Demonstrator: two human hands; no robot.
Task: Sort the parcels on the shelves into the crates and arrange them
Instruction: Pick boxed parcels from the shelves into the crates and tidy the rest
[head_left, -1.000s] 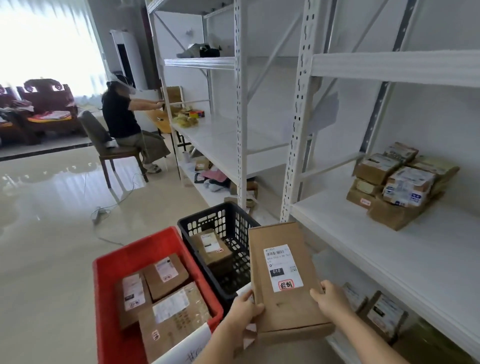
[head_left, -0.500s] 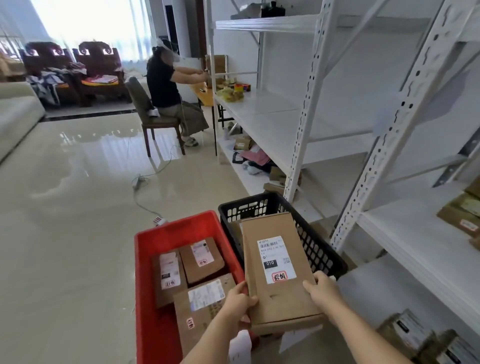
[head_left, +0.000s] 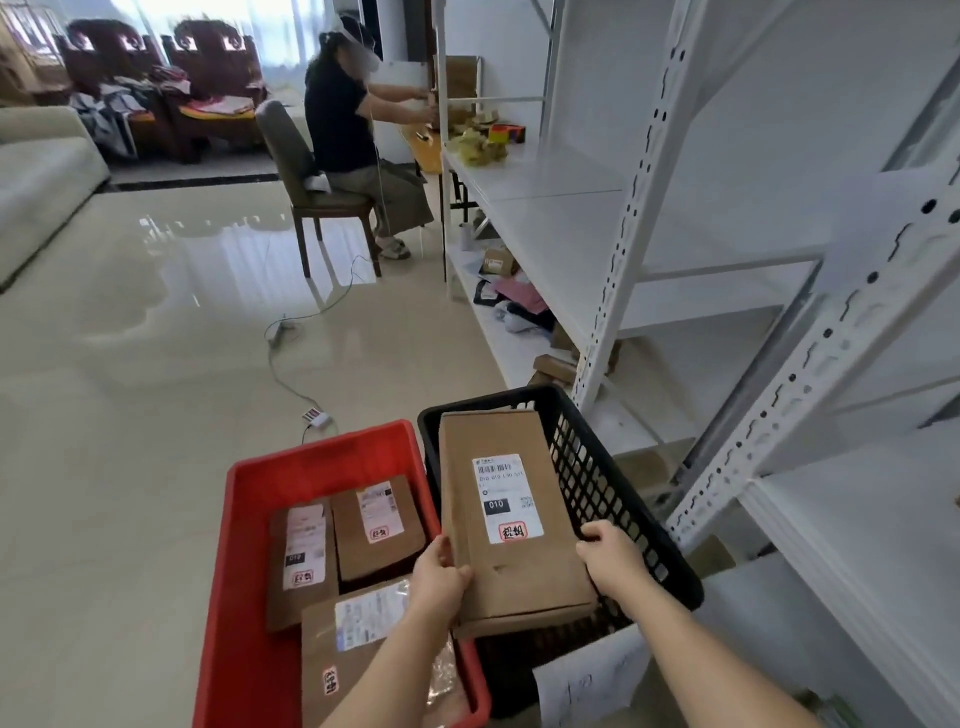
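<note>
Black crate (head_left: 597, 467) floor behind held parcel (head_left: 511, 519)

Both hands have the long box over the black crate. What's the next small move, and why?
Probably lower the long box into the black crate: left hand and right hand grip its near end, and it already hangs over the opening.

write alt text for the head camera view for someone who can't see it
Two hands, left hand and right hand, hold a long cardboard parcel over a black crate. Beside it a red crate holds three parcels; white shelving stands on the right, and a seated person works at the far end.
</note>
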